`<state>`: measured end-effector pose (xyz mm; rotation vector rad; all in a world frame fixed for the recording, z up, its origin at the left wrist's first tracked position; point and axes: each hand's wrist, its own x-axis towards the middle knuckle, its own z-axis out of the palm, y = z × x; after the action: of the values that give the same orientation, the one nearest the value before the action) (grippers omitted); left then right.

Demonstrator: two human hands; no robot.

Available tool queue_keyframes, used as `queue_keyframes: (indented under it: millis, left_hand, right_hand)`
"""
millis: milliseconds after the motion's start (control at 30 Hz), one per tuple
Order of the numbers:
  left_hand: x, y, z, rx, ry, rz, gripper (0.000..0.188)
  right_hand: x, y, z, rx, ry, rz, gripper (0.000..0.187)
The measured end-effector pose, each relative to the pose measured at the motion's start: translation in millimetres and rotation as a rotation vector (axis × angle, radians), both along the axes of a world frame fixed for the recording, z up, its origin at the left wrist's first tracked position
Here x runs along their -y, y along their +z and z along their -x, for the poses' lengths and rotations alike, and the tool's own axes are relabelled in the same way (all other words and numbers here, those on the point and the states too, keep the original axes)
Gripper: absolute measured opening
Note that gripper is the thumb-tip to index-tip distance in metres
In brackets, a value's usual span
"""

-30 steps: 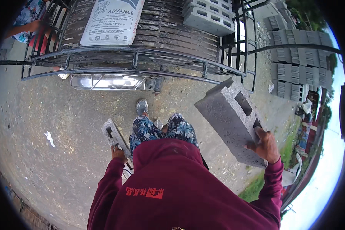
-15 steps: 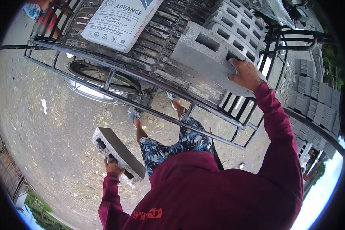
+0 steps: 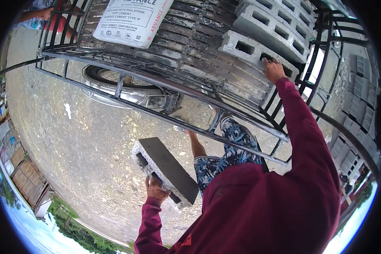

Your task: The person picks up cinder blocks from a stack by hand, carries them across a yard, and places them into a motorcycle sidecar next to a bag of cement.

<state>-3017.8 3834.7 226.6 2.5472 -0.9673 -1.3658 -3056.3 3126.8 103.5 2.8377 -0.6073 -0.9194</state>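
My left hand (image 3: 157, 188) grips a grey hollow concrete block (image 3: 169, 171) at its holed side, low beside my legs and off the ground. Its fingertips are hidden in the block's cavity. Up on the slatted cart bed (image 3: 199, 63), my right hand (image 3: 274, 70) is closed on the edge of another hollow block (image 3: 237, 38), with fingers in a middle hole. That block lies against a row of similar blocks (image 3: 279, 23) at the cart's right end.
A white paper cement bag (image 3: 129, 25) lies on the bed's left part. Black metal rails (image 3: 165, 86) edge the cart, with a spoked wheel (image 3: 118, 82) below. Stacked blocks (image 3: 360, 110) stand at far right. Another person's arm (image 3: 36, 16) shows at upper left, near the rails.
The block under my right hand has moved away from me, up to the row, and now sits lower on the bed. My left hand's block has shifted right in view.
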Motion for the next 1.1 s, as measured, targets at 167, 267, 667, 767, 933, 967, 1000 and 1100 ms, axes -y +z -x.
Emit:
queue_keyframes:
  millis: [167,267,667,767,933,967,1000,1100]
  left_hand:
    - [18,50,-13,-0.010,-0.105,0.002,0.045]
    - [40,109,-34,-0.042,-0.169,-0.080,0.044]
    - [221,281,-114,0.139,-0.520,-0.029,0.033]
    - [290,294,-122,0.160,-0.600,-0.024,0.026]
    - [384,280,-133,0.317,-1.040,0.088,0.020]
    - [402,270,-137,0.313,-1.182,0.138,0.022]
    - [418,258,-138,0.324,-1.187,0.146,0.022]
    - [475,222,-137,0.465,-1.500,0.361,0.012]
  right_hand:
    - [-28,51,6,0.229,0.053,0.013,0.053]
    - [-58,83,24,0.438,-0.084,-0.013,0.040]
    - [-165,103,60,0.749,-0.583,-0.614,0.034]
    - [-174,141,33,0.858,-0.829,-0.976,0.037]
    - [-196,204,24,0.888,-1.261,-1.633,0.051]
    - [-197,213,27,0.871,-1.329,-1.670,0.054]
    - [-197,216,32,0.875,-1.339,-1.667,0.055]
    - [-197,205,51,0.982,-1.419,-1.619,0.058]
